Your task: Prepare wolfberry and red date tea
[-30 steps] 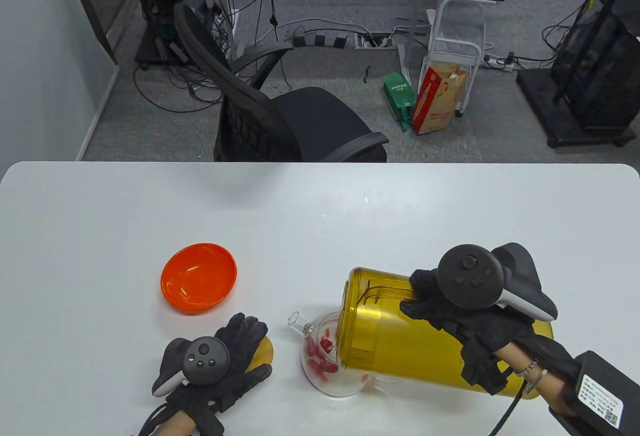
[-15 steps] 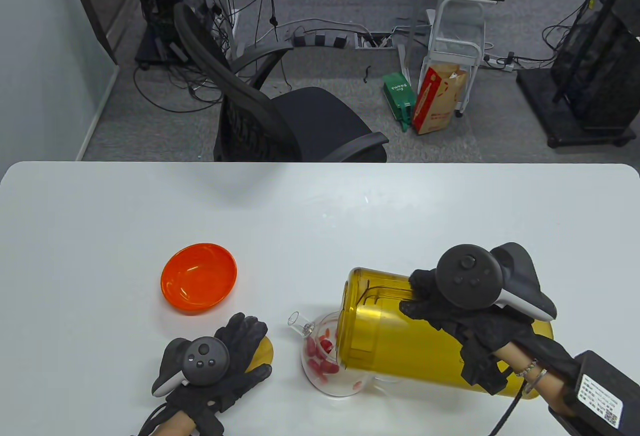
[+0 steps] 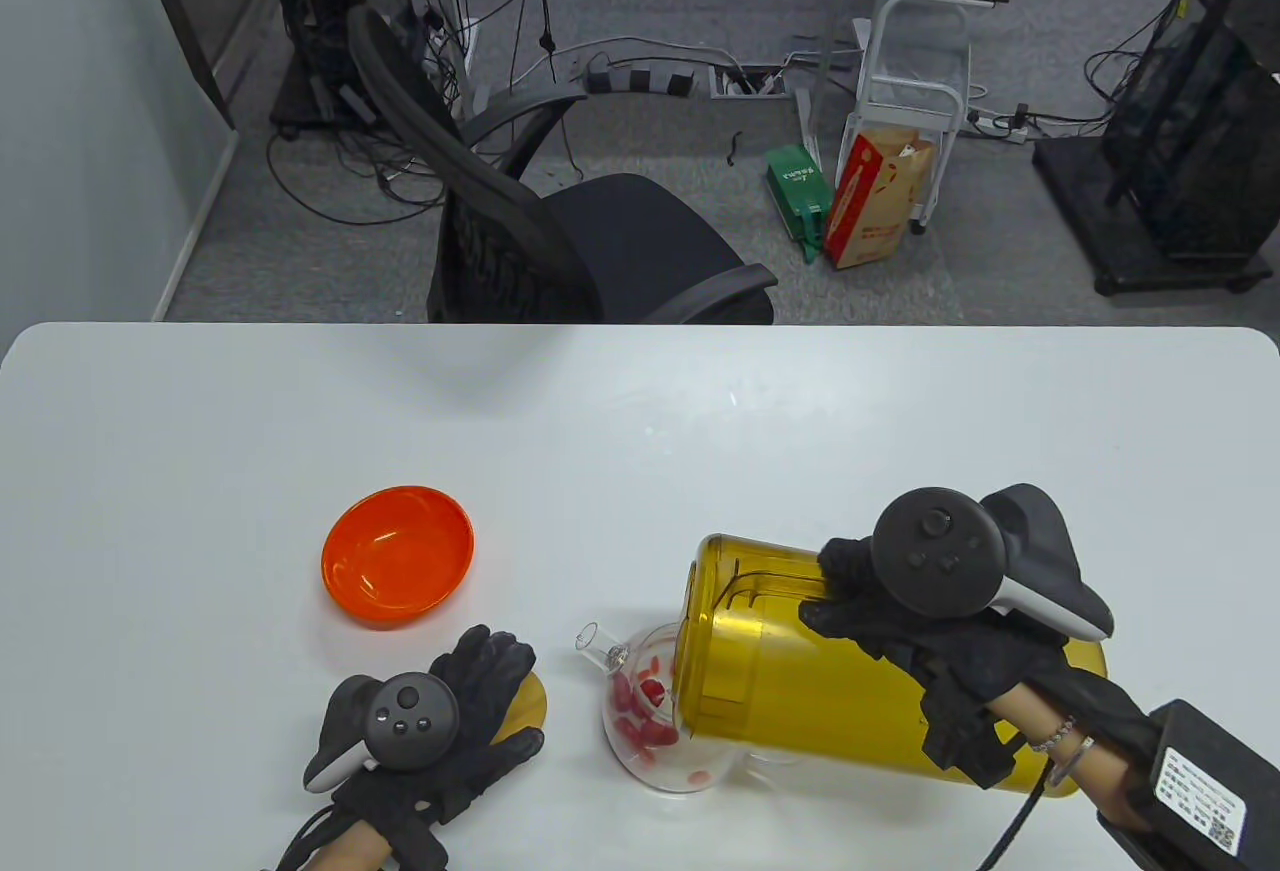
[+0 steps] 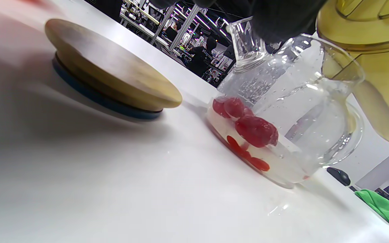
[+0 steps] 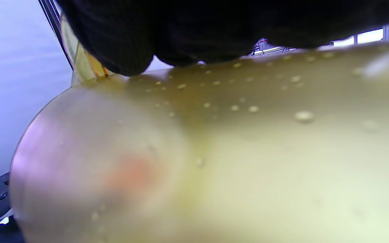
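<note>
Pouring step: right hand (image 3: 900, 626) gripped tilted yellow translucent plastic jug (image 3: 800, 671), lower right; spout kept over clear glass teapot (image 3: 660, 721) holding red dates (image 4: 253, 130). Left hand (image 3: 450, 741) lay flat, fingers spread on round wooden lid (image 4: 110, 84), lower left. Best tipped slowly, avoiding overflow.

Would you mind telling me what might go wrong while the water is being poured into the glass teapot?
1. The yellow jug is big and tipped nearly flat over the teapot; its wide mouth could send water past the rim onto the table.
2. Only the right hand holds the jug, which has droplets on it, so it might slip.
3. The left hand rests on the wooden lid, not the teapot, so a nudge could shift it.
</note>
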A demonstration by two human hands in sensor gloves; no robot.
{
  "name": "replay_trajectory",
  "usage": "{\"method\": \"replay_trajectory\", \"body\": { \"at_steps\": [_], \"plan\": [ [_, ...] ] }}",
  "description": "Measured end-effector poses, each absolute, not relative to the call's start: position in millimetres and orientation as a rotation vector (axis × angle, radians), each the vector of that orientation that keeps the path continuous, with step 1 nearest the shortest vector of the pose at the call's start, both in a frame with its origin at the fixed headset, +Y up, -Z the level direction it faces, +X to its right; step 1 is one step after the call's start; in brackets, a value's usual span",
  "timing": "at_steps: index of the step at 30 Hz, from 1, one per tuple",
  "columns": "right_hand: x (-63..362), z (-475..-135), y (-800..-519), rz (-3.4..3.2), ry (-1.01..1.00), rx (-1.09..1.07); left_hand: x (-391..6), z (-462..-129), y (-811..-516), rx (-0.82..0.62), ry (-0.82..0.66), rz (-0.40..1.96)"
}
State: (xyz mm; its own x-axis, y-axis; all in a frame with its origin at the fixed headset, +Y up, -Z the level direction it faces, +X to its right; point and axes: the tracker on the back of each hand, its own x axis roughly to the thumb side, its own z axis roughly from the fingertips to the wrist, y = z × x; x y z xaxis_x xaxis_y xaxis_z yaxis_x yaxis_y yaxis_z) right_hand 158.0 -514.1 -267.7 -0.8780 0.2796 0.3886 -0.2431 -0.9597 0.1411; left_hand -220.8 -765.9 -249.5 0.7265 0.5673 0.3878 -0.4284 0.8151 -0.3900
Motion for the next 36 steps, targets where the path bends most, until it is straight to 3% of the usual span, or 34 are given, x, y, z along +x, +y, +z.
{"method": "replay_trajectory", "body": {
  "at_steps": [36],
  "plan": [
    [178,-269,-521,2.73,0.109,0.583,-220,-249,-765,-0.273,-0.519,0.552]
  ]
}}
